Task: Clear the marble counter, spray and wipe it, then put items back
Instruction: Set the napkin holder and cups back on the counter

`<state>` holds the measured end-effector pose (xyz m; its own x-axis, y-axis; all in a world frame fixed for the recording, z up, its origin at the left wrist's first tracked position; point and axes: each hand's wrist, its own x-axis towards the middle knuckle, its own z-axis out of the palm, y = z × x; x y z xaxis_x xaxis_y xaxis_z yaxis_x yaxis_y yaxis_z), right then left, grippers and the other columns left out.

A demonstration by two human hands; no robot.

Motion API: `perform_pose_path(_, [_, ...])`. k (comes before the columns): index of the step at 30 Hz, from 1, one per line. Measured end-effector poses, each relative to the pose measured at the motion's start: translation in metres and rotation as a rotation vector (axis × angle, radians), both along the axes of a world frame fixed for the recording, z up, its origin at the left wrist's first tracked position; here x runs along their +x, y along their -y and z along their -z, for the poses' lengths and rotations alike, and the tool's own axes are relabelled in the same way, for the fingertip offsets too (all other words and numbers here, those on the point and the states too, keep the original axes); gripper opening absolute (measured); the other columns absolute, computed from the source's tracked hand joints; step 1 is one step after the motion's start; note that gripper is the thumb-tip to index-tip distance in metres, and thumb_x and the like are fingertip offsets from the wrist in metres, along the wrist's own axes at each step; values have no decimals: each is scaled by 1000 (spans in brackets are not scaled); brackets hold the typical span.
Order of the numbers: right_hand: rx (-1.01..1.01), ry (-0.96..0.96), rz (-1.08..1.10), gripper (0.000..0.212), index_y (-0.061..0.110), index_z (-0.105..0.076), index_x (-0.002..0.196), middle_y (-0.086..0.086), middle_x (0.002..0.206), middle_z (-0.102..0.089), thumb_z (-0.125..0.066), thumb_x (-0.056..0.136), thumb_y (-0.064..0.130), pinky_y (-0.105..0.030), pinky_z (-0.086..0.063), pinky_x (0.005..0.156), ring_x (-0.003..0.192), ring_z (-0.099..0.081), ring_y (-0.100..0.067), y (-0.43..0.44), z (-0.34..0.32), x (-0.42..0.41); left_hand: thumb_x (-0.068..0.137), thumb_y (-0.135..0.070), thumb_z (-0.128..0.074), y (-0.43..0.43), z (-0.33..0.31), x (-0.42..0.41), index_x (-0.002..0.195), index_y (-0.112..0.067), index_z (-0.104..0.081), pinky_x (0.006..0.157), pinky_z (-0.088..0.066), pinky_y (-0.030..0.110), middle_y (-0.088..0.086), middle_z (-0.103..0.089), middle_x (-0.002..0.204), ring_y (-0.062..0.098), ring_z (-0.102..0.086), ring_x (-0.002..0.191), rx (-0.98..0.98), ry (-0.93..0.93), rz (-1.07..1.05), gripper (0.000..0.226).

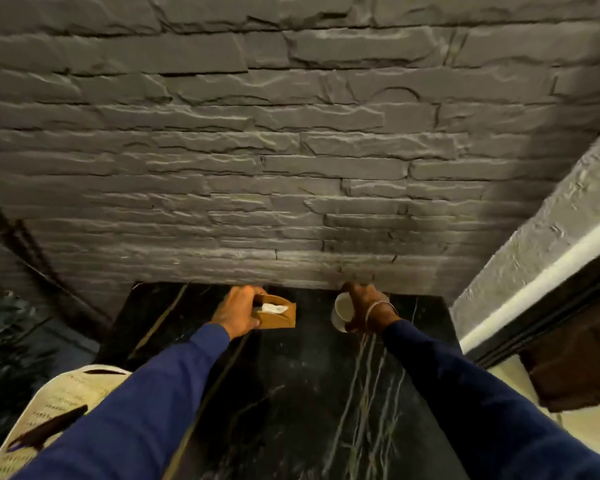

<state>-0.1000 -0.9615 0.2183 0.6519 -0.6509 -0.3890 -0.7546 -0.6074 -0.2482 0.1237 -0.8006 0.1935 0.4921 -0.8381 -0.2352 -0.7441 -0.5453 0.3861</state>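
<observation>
The black marble counter (291, 393) with pale veins runs from me to the grey stone wall. At its far end my left hand (238, 313) grips a brown wooden tissue holder (281, 315) with white tissue showing in its top. To the right, my right hand (366, 311) is closed on a white cup (341, 311), tilted so its mouth faces left. Both objects are close to the wall. Whether they rest on the counter or hover just above it I cannot tell. Both arms wear blue sleeves.
A grey stacked-stone wall (291, 150) closes the counter's far side. A cream perforated basket (49, 417) with a dark object in it sits at the lower left. A grey textured ledge (534, 254) and a dark frame border the right side.
</observation>
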Motion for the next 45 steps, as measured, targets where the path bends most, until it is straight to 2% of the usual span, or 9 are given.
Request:
perform_pose_path(7, [22, -39, -8, 78, 14, -42, 134, -15, 132, -51, -83, 69, 30, -38, -47, 95, 119, -54, -34, 26, 51, 54, 77, -15, -77, 36, 41, 24, 132, -19, -58, 94, -50, 34, 11, -64, 125, 28, -61, 116, 77, -1, -76, 58])
perform_pose_path(11, [19, 54, 151, 80, 12, -50, 126, -13, 126, -55, -80, 64, 51, -32, -49, 88, 113, -57, -30, 23, 75, 76, 77, -16, -77, 43, 59, 30, 132, -22, -58, 97, -50, 37, 11, -64, 127, 31, -61, 117, 109, 7, -94, 58])
perform_pose_path(14, [28, 109, 264, 80, 10, -50, 127, -12, 126, -52, -76, 67, 56, -31, -49, 87, 112, -57, -29, 20, 87, 87, 77, -15, -77, 46, 67, 34, 132, -23, -58, 98, -49, 36, 11, -63, 127, 31, -61, 118, 111, 34, -91, 58])
perform_pose_path(23, [37, 159, 348, 73, 10, -53, 123, -10, 123, -56, -77, 68, 53, -31, -51, 87, 110, -59, -25, 15, 100, 110, 79, -13, -75, 58, 78, 54, 125, -25, -62, 96, -49, 32, 7, -66, 122, 26, -62, 115, 101, 112, -21, 49])
perform_pose_path(33, [-7, 135, 292, 71, 12, -52, 125, -8, 124, -59, -80, 69, 45, -33, -53, 91, 111, -61, -24, 4, 107, 117, 83, -18, -72, 61, 88, 60, 128, -26, -58, 103, -44, 36, 7, -63, 126, 28, -57, 119, 110, 166, 49, 48])
perform_pose_path(35, [-19, 116, 299, 77, 13, -51, 125, -6, 121, -61, -81, 65, 51, -34, -54, 89, 108, -62, -23, 2, 103, 114, 82, -22, -73, 62, 88, 63, 137, -27, -50, 109, -38, 38, 9, -56, 137, 29, -50, 128, 142, 159, 65, 61])
perform_pose_path(39, [-49, 147, 352, 99, 13, -39, 132, -8, 127, -55, -82, 56, 59, -39, -53, 87, 110, -61, -27, -15, 89, 105, 68, -22, -85, 44, 80, 57, 155, -29, -11, 121, -16, 50, 9, -20, 160, 28, -17, 149, 80, 161, 40, 115])
perform_pose_path(42, [-188, 326, 291, 83, 15, -43, 132, -10, 131, -50, -75, 67, 56, -42, -52, 90, 116, -55, -29, -39, 77, 100, 70, -12, -81, 16, 63, 46, 154, -30, -14, 123, -9, 45, 3, -20, 161, 21, -18, 150, -92, 215, 17, 109])
perform_pose_path(45, [-234, 542, 81, 48, 15, -60, 113, -10, 111, -60, -71, 74, 40, -44, -53, 83, 102, -59, -30, -93, 45, 113, 78, -9, -72, -52, 38, 41, 153, -25, -23, 123, -12, 41, 0, -27, 159, 17, -24, 147, -178, 251, -73, 91])
